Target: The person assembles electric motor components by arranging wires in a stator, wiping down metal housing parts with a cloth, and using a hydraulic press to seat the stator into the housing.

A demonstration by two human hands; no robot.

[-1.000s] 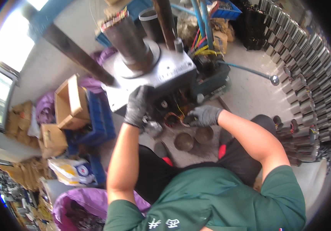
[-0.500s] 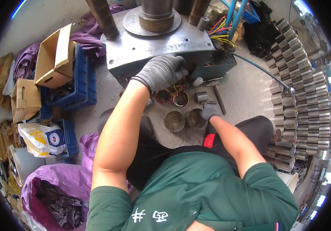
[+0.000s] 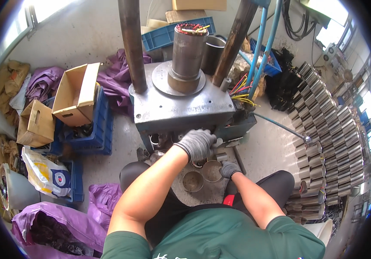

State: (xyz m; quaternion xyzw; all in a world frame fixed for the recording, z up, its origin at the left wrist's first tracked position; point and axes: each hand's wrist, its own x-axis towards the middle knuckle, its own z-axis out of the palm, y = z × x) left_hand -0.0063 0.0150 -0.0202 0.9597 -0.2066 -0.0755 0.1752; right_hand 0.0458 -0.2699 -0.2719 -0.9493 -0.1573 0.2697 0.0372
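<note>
My left hand (image 3: pixel 199 144), in a grey knit glove, is closed in front of the press, below the front edge of its steel block (image 3: pixel 181 105). Whatever its fingers hold is hidden. Low over the floor, my right hand (image 3: pixel 228 170), gloved as well, has its fingers curled at the rim of an open round metal ring (image 3: pixel 212 171). A second metal ring (image 3: pixel 193 181) lies to the left of it. On the press's round plate (image 3: pixel 161 80) stands a tall metal cylinder (image 3: pixel 190 54) with red and yellow windings (image 3: pixel 191 29) at its top.
Two dark columns (image 3: pixel 132 47) rise from the press. A hammer (image 3: pixel 239 159) lies beyond my right hand. Stacked metal sleeves (image 3: pixel 323 138) fill the right side, near a ball-ended lever (image 3: pixel 307 139). Cardboard boxes (image 3: pixel 75 93), blue crates (image 3: pixel 101 129) and purple sacks (image 3: pixel 60 220) stand left.
The view has tilted up, showing the cylinder's top. My left hand has come down from the block's front edge. The ring at my right hand has shifted farther from me than the other ring.
</note>
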